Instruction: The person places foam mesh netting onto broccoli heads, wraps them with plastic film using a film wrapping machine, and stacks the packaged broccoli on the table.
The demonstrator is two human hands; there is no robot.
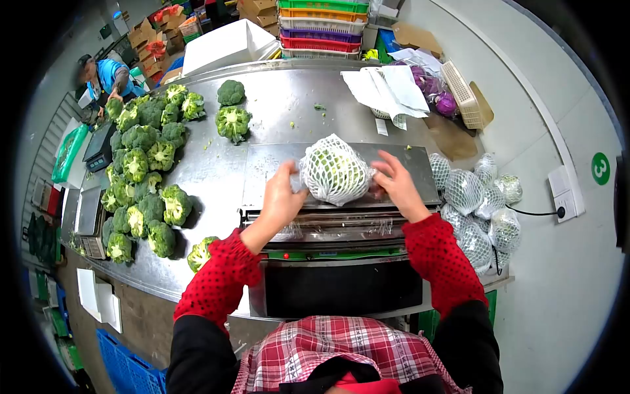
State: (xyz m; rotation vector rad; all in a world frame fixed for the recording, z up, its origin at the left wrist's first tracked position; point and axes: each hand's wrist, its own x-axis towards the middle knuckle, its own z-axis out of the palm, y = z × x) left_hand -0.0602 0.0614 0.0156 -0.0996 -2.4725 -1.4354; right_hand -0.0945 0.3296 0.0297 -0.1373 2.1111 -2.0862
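Note:
A broccoli head in a white foam net (pixel 335 170) rests on the flat metal top of a wrapping machine (pixel 269 177), straight in front of me. Clear cling film (pixel 297 182) shows at its sides. My left hand (pixel 282 197) is at the left side of the netted broccoli, fingers closed on the film. On the other side my right hand (pixel 399 186) has its fingers bent around film at the net's edge; they are slightly blurred. Below the broccoli, a film roll (pixel 341 230) lies across the machine.
Bare broccoli heads (pixel 135 164) are piled on the left of the steel table (pixel 275 85), beside scales (pixel 100 148). Wrapped netted heads (pixel 482 203) are heaped at right by the wall. White sheets (pixel 387 92) and purple cabbages (pixel 446 103) lie behind. A co-worker (pixel 108 79) stands far left.

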